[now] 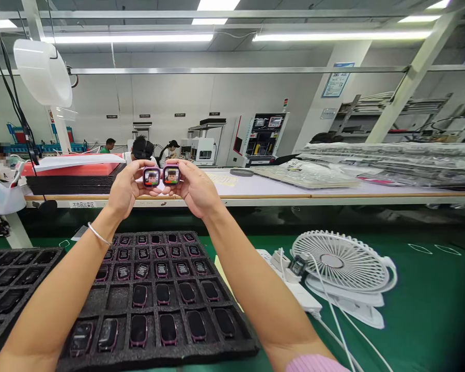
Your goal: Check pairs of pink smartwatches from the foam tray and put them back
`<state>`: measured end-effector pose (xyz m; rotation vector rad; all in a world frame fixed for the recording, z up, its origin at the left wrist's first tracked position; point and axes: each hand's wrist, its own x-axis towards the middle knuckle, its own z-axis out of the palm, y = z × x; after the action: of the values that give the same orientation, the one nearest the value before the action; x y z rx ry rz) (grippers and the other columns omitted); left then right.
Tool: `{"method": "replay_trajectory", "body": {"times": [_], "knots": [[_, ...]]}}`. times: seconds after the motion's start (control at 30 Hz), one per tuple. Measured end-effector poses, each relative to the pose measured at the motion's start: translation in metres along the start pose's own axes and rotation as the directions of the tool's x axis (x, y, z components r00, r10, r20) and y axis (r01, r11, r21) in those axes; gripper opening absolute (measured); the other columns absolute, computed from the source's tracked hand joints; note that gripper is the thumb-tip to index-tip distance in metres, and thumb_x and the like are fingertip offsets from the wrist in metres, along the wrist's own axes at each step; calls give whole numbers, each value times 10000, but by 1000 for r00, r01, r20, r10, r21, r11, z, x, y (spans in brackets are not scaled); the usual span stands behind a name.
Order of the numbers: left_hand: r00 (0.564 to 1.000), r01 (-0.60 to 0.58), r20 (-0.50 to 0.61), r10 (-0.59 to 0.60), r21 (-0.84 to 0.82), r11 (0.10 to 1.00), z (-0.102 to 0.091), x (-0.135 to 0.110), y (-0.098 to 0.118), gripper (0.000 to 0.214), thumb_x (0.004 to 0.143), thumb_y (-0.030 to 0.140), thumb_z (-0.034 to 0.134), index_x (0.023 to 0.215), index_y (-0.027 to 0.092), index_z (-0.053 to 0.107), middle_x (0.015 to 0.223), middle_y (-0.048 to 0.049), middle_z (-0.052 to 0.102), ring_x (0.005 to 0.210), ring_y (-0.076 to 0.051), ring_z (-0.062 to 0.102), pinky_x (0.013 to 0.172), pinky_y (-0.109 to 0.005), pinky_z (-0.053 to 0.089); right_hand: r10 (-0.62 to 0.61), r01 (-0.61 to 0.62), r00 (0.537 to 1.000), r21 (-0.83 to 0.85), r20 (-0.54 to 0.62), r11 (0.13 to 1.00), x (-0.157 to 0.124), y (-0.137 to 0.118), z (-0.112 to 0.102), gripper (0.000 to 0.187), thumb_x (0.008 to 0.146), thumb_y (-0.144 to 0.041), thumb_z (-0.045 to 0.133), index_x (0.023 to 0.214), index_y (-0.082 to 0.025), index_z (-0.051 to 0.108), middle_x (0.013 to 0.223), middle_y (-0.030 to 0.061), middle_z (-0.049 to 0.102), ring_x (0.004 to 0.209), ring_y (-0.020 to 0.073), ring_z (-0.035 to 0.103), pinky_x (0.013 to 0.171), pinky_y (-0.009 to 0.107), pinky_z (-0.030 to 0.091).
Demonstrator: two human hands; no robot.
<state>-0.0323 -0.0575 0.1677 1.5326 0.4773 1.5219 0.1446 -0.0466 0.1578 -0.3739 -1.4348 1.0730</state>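
Note:
Both arms are raised in front of me. My left hand (127, 187) pinches a small pink smartwatch body (151, 176) with a lit screen. My right hand (196, 188) pinches a second pink smartwatch body (171, 175), also lit, held side by side with the first and nearly touching it. A thin bracelet rings my left wrist. Below my arms lies a black foam tray (101, 297) with several watch bodies in its pockets; some face up with dark screens, those in the far rows face down.
Another black foam tray (8, 279) lies at the left. A white desk fan (343, 268) and a white power strip (294, 289) with cables sit on the green mat at right. A shelf with stacked trays runs behind. Several people work in the background.

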Motion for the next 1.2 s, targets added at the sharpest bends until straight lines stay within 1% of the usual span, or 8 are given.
{"method": "replay_trajectory", "body": {"times": [0.23, 0.47, 0.63, 0.73, 0.83, 0.97, 1.1, 1.2], "knots": [[999, -30, 13, 30, 29, 999, 0, 0, 5, 416, 790, 543, 654, 980, 174, 641, 860, -45, 726, 582, -167, 684, 591, -330, 614, -30, 30, 999, -14, 38, 999, 2, -2, 1, 180, 1043, -379, 584, 1088, -219, 653, 838, 6, 664, 590, 133, 670, 580, 261, 537], [1000, -2, -2, 2, -2, 1000, 2, 1, 5, 427, 800, 544, 643, 1012, 173, 643, 944, -67, 755, 591, -167, 703, 588, -315, 620, -35, 35, 999, -6, 16, 999, 1, -2, 1, 176, 1079, -311, 508, 1095, -217, 657, 845, 16, 675, 582, 129, 661, 579, 259, 535], [1000, 8, 11, -8, 15, 1000, 2, 0, 6, 443, 818, 568, 616, 1018, 173, 631, 951, -72, 752, 629, -176, 722, 601, -312, 628, -41, 41, 998, 0, 37, 999, -1, -2, 0, 168, 1071, -323, 538, 1094, -209, 659, 852, 17, 685, 586, 123, 667, 578, 246, 542], [1000, 14, 9, -15, 34, 999, 3, -5, 5, 407, 794, 505, 642, 1028, 172, 625, 902, -45, 737, 592, -165, 708, 588, -319, 632, -30, 29, 999, 25, 36, 999, -5, -1, -1, 175, 1059, -334, 545, 1076, -200, 656, 875, 15, 698, 588, 115, 658, 561, 234, 548], [1000, 29, 6, -30, 38, 999, 3, -20, -1, 373, 726, 371, 699, 1030, 169, 621, 833, 0, 709, 562, -159, 708, 563, -303, 627, -6, 3, 999, 59, 53, 998, -18, 6, -2, 172, 1046, -315, 540, 1073, -193, 658, 861, 17, 706, 598, 129, 673, 550, 237, 551], [994, 106, -3, -106, 49, 993, -1, -53, -17, 413, 690, 253, 727, 1079, 165, 620, 830, 21, 711, 577, -147, 729, 599, -271, 635, 87, -97, 991, 103, 99, 990, -49, 24, -5, 210, 999, -367, 612, 1119, -198, 645, 836, 4, 707, 596, 136, 689, 567, 244, 550], [980, 198, -46, -196, 51, 979, -6, -92, -40, 429, 700, 218, 750, 1104, 161, 617, 931, 1, 720, 611, -130, 739, 620, -248, 642, 201, -218, 972, 140, 123, 966, -87, 46, -7, 359, 837, -291, 751, 1162, -203, 626, 914, 1, 717, 641, 138, 701, 636, 275, 583], [970, 240, -59, -236, 70, 968, -9, -117, -56, 451, 705, 196, 764, 1128, 163, 612, 998, -12, 708, 648, -120, 746, 645, -235, 643, 252, -268, 959, 129, 127, 955, -112, 61, -8, 455, 763, -194, 768, 1194, -210, 624, 939, -4, 716, 688, 144, 712, 667, 279, 585]]}}
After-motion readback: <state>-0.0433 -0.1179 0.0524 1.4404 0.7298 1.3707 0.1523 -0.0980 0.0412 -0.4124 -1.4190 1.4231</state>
